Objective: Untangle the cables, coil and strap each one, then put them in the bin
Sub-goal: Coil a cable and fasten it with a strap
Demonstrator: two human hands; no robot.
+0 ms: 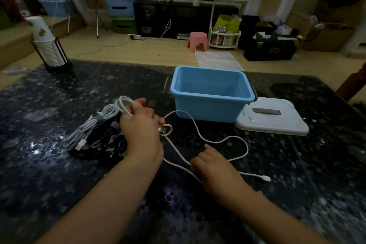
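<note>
A loose white cable [223, 141] snakes over the dark table in front of the blue bin [210, 103]. My left hand [141, 127] grips several loops of it, and its USB plug [162, 130] pokes out by my fingers. My right hand [215, 170] pinches a lower stretch of the same cable near the table. The cable's other plug [266, 178] lies to the right. A pile of coiled white cables [95, 127] with grey straps sits left of my left hand, partly hidden by it. The bin is empty.
The bin's white lid [275, 119] lies flat to the right of the bin. A rack of stacked paper cups [49, 45] stands at the table's far left corner. The dark speckled table [297, 164] stretches to all sides; floor clutter lies beyond it.
</note>
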